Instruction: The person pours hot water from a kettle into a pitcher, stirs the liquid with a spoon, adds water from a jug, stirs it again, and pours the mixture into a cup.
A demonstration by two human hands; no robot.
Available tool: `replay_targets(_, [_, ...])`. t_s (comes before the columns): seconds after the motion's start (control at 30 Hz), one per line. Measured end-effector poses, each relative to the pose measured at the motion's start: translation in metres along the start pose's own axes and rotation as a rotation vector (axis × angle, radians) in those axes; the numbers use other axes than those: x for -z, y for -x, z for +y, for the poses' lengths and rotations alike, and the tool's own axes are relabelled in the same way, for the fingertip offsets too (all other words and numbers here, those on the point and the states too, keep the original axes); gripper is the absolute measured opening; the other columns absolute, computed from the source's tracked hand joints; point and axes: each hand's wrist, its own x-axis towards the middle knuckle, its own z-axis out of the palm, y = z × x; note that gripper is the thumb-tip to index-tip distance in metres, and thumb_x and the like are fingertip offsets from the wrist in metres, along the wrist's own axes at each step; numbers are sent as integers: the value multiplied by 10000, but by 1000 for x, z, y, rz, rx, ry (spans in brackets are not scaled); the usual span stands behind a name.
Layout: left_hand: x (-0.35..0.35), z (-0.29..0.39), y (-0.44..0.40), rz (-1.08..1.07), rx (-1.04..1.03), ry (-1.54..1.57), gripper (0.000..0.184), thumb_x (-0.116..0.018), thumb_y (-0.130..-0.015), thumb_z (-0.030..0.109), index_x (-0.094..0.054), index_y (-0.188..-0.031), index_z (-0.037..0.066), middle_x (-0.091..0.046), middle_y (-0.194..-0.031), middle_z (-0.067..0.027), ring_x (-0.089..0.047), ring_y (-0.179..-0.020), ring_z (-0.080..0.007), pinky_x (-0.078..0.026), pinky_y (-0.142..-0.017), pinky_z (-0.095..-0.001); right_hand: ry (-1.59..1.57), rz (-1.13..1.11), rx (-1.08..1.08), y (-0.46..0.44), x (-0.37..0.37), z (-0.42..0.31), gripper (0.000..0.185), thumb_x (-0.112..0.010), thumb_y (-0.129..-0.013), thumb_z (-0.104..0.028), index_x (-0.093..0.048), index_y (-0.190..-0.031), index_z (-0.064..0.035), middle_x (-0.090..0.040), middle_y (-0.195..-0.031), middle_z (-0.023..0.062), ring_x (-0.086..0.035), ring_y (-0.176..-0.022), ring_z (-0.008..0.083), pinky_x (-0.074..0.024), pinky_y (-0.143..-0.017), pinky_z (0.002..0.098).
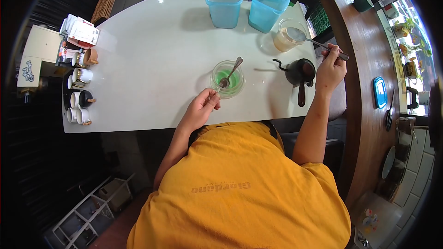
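A jerk of the left hand (197,113) could slosh the green liquid or tip the teaspoon (237,64) out of the glass cup (236,93); a tilted large spoon (295,34) could drip on the counter (152,69), and a dropped wrist could knock the kettle (301,73). The cup sits just beyond the left fingers, pinched at its near side; the right hand (332,68) grips the large spoon's handle, its bowl over the tub (284,45).

I face a white table (152,64) with a rounded far edge, light glinting off its top. To my right runs a brown wooden ledge (364,83) beneath a bright window (408,32). Dark ribbed paneling (37,152) lines my left, and white tiles (416,157) cover the lower right wall.
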Motion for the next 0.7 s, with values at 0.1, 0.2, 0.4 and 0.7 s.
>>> replay_targets(0.1, [2, -3, 0, -28, -4, -42, 234, -455, -1003, 265, -527, -942, 51, -547, -801, 0, -526, -761, -84, -422, -707, -241, -24, 1, -27, 2, 2, -7, 299, -496, -978, -247, -636, -948, 16, -614, -705, 19, -550, -667, 65, -428, -622, 225])
replay_targets(0.2, [0, -6, 0, -1, -5, -15, 254, -488, -993, 269, -541, -935, 27, -522, -776, 5, -498, -732, -86, -433, -702, -242, -200, 5, 6, 5, 3, -16, 268, -489, -987, -203, -617, -949, 30, -587, -705, 20, -525, -654, 54, -386, -588, 188])
replay_targets(0.4, [2, -12, -3, 53, -19, 14, 262, -492, -991, 283, -532, -925, 33, -491, -766, 11, -470, -710, -83, -420, -682, -240, -275, -64, -1, 30, 13, -53, 259, -470, -998, -185, -611, -932, 22, -571, -698, 13, -475, -612, 40, -354, -547, 183])
replay_targets(0.7, [-1, -1, -1, 109, -32, -50, 239, -491, -993, 275, -526, -921, 49, -456, -756, 41, -397, -690, -59, -369, -640, -221, -341, -362, 191, 109, 14, -48, 181, -446, -974, -77, -578, -922, 34, -587, -687, 65, -502, -572, 87, -384, -512, 211])
